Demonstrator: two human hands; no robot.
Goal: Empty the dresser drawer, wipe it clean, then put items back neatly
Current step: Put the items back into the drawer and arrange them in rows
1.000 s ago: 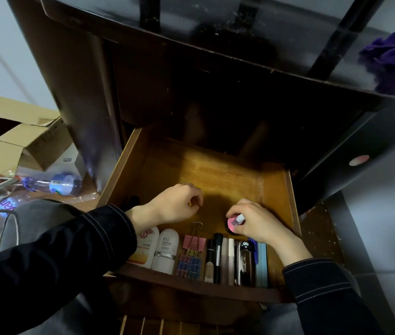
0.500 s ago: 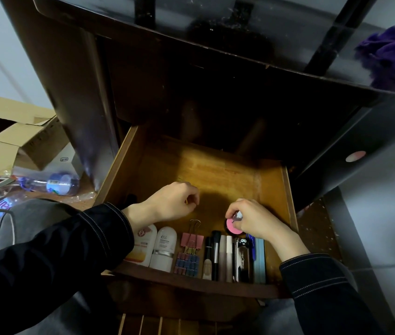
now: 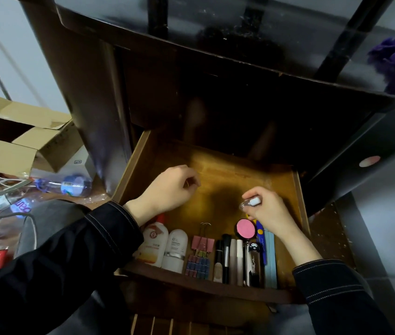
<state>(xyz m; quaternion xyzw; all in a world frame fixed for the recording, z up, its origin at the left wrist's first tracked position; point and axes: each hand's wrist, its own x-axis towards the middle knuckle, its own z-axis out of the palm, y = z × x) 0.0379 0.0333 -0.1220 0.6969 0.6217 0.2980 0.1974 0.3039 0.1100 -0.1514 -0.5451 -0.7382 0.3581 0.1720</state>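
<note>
Now the right hand (image 3: 267,209) is pinching a small vial (image 3: 249,203) just behind the pink compact (image 3: 246,228) in the drawer (image 3: 299,201); laid down loosely, it could be rolling away; whether the left hand (image 3: 170,187) is holding anything I cannot tell

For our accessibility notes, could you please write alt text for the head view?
A person's right hand pinches a small white-capped item near a pink compact in an open wooden drawer; the left hand is curled nearby. Bottles, binder clips and cosmetic sticks line the front.
</note>
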